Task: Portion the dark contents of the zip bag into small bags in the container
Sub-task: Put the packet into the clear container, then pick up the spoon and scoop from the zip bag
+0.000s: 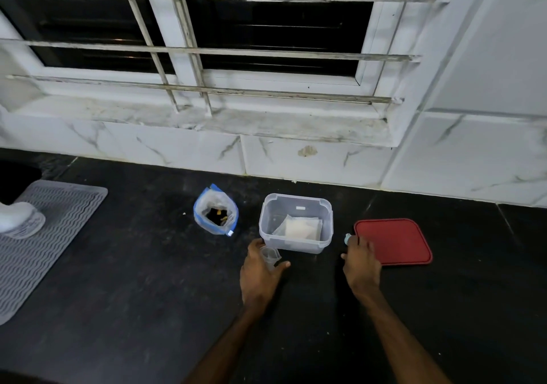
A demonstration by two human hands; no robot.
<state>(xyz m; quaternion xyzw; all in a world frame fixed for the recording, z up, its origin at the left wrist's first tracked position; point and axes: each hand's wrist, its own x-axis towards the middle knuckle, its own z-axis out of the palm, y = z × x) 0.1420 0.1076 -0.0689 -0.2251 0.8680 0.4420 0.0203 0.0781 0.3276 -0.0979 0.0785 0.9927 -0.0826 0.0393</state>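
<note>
On a dark counter, a ribbed grey mat (44, 235) lies at the left edge. Near the middle, the zip bag (216, 213) stands open, dark contents visible inside. The left hand (260, 268) is curled round a small clear item (270, 258), just before the clear container (296, 224) holding flat small bags (302, 227). The right hand (362, 261) is beside the red lid (393, 241); whether anything is gripped cannot be told. Portioning seems barely begun; next, the zip bag must be reached.
</note>
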